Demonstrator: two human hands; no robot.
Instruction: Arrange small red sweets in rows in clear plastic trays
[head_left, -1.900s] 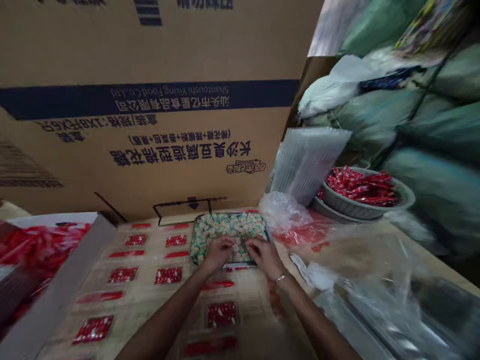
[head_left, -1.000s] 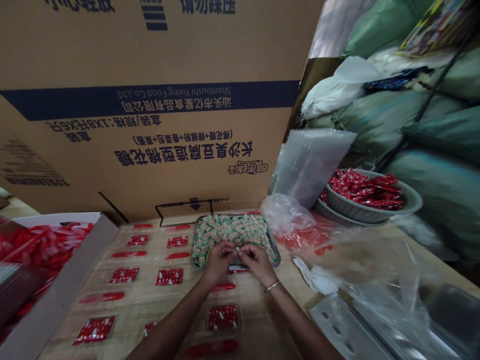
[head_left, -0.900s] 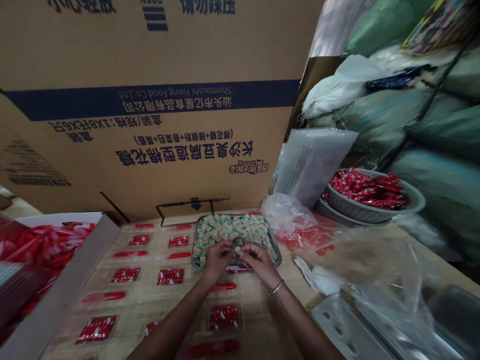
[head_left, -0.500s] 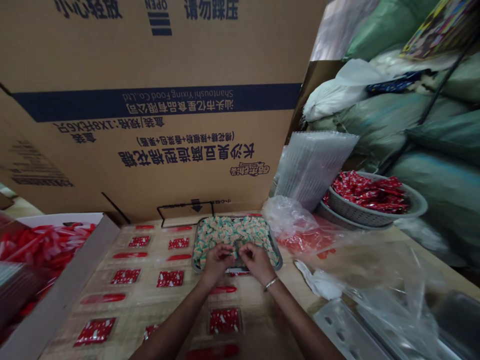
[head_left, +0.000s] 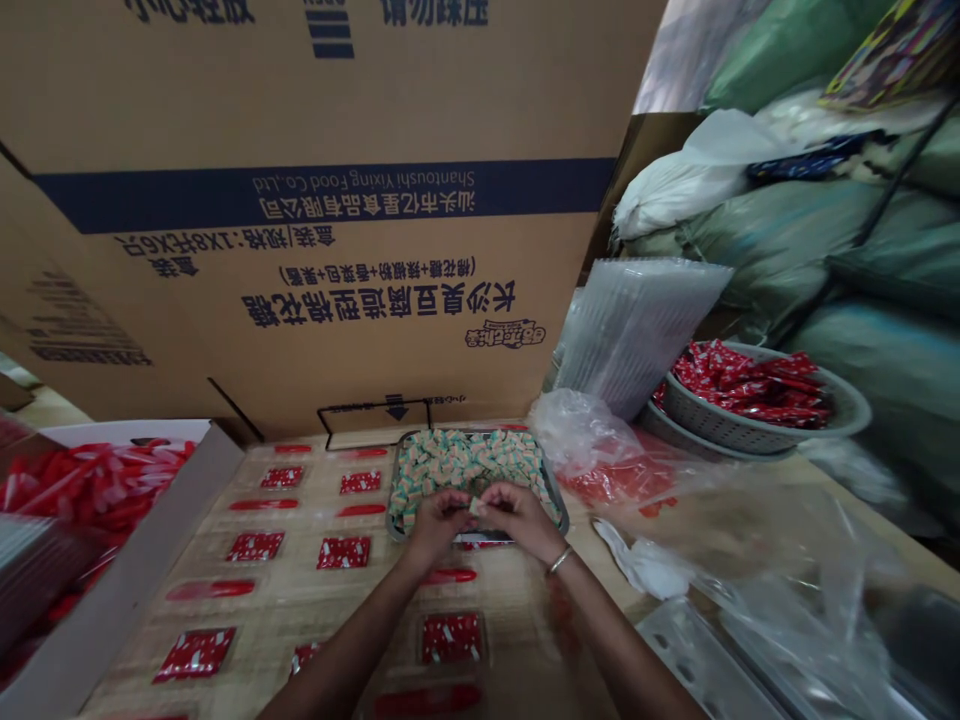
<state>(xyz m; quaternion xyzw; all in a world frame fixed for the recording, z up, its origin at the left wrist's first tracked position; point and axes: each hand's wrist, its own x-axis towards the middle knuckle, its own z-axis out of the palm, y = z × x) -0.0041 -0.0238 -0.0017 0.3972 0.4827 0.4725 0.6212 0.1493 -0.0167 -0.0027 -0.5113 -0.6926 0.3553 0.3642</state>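
Note:
My left hand [head_left: 437, 527] and my right hand [head_left: 521, 520] are close together over the near edge of a metal tray [head_left: 553, 492]. The tray is heaped with small cream-and-green wrapped candies [head_left: 466, 465]. A single candy [head_left: 475, 507] shows between my fingertips and looks pinched by my right hand. My left fingers curl right beside it, and I cannot tell whether they touch it. Rows of red sachets in clear plastic blister trays [head_left: 344, 552] lie on the tabletop [head_left: 300, 610] to the left of and below my hands.
A large printed cardboard sheet [head_left: 300, 300] stands behind the tray. At right are a stack of clear trays [head_left: 637, 335], a grey basket of red packets [head_left: 750, 400] and plastic bags [head_left: 577, 430]. A box of red items [head_left: 90, 480] sits at left; green sacks [head_left: 885, 260] rise behind.
My hands have closed in from spread over the tray to nearly meeting at its near edge, and a single candy now shows between them. The view has drifted slightly.

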